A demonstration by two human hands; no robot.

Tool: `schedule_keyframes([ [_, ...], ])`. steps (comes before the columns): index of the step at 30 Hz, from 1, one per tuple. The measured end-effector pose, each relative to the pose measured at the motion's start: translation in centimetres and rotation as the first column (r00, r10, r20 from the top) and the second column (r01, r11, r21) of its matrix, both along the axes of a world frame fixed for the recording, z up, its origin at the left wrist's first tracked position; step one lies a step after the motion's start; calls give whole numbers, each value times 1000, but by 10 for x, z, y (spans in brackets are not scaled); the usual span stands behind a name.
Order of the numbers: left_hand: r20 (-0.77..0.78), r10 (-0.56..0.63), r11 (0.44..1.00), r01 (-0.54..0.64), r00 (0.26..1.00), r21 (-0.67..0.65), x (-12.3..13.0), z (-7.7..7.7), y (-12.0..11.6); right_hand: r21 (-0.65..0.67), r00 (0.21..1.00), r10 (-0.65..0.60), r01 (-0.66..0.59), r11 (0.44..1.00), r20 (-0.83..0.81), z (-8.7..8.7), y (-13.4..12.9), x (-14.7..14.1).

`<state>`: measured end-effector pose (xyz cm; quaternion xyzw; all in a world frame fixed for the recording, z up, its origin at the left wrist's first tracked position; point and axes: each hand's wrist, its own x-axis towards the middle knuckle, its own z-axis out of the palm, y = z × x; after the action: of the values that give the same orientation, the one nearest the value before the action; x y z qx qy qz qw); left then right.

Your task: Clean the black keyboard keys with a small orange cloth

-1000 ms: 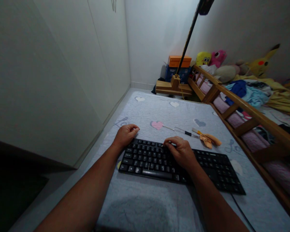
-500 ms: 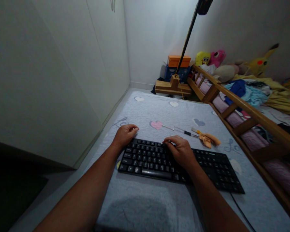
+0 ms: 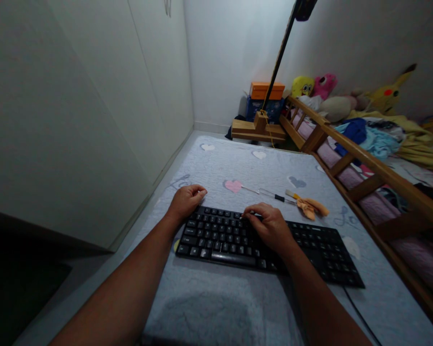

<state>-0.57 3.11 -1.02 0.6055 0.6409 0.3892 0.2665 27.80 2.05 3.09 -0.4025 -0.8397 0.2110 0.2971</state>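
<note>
A black keyboard (image 3: 220,235) lies across the patterned bed cover. My right hand (image 3: 269,226) is over its middle, thumb and fingers pinched on a small white-tipped thing (image 3: 242,216) close to the upper row of keys. Most of that thing is hidden by the fingers. My left hand (image 3: 188,199) rests at the keyboard's upper left corner, its fingers curled together with nothing visible in them. Beyond the keyboard lie a thin white cotton swab (image 3: 250,189), a wire keycap puller with a black grip (image 3: 279,198), a yellow-handled brush (image 3: 292,194) and an orange cloth (image 3: 312,208).
The bed cover (image 3: 234,163) has printed hearts. A wooden bed rail (image 3: 375,168) runs along the right, with clothes and plush toys behind it. A white cabinet (image 3: 94,120) stands left. At the far end are a wooden stand (image 3: 259,127) and an orange box (image 3: 267,90).
The right fingertips have shifted very slightly down toward me on the keyboard. My left hand has stayed in place, and the other things lie as before.
</note>
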Motion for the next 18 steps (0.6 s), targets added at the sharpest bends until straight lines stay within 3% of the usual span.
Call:
schedule_keyframes([
  [18, 5, -2, 1000, 2, 1000, -1, -1, -1, 0, -2, 999, -45, 45, 999, 5, 0, 5, 12],
])
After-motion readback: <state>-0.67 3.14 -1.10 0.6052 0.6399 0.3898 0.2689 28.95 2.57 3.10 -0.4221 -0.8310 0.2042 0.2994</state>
